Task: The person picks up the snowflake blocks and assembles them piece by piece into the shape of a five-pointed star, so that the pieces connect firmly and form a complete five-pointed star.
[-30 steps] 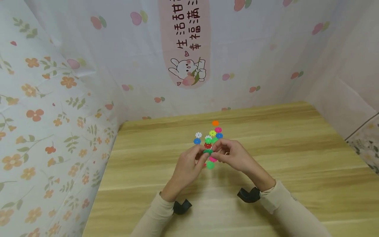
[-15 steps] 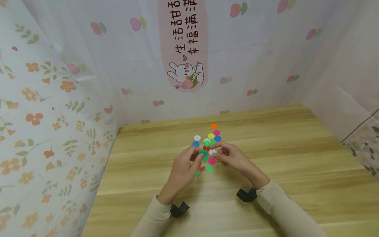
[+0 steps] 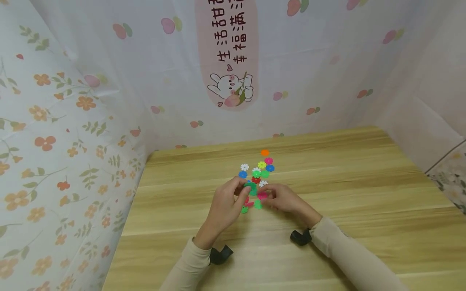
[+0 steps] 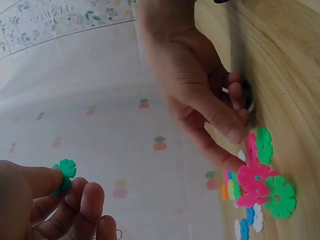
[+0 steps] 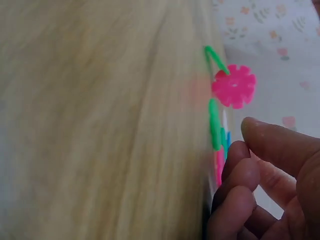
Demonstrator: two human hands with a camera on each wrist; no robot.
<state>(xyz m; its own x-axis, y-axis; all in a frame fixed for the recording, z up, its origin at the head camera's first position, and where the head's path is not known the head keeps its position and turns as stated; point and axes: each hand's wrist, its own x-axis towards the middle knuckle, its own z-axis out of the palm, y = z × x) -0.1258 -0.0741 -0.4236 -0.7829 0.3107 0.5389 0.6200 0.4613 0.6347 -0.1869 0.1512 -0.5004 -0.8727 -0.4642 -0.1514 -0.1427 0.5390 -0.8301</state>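
Note:
In the head view my left hand (image 3: pixel 226 202) pinches green notched snowflake discs (image 3: pixel 252 187) between thumb and fingers, above the table. The left wrist view shows these green discs (image 4: pixel 66 169) set at an angle to each other, seemingly slotted together. My right hand (image 3: pixel 285 198) is low over the table beside a pink disc (image 3: pixel 262 195). Its thumb and forefinger are apart, and I see nothing between them. In the left wrist view its forefinger reaches a cluster of pink discs (image 4: pixel 254 181); whether it touches them I cannot tell. A green disc (image 4: pixel 280 196) leans by that cluster.
Beyond the hands lie several loose discs, among them an orange disc (image 3: pixel 265 152), a yellow disc (image 3: pixel 261 165), a blue disc (image 3: pixel 270 168) and a white disc (image 3: pixel 244 167). The wooden table (image 3: pixel 174 202) meets a patterned cloth backdrop (image 3: pixel 313 81) behind.
My right hand has let go near the green discs, set down a white disc and moved down toward the pink disc. My left hand keeps the green discs, slightly further left.

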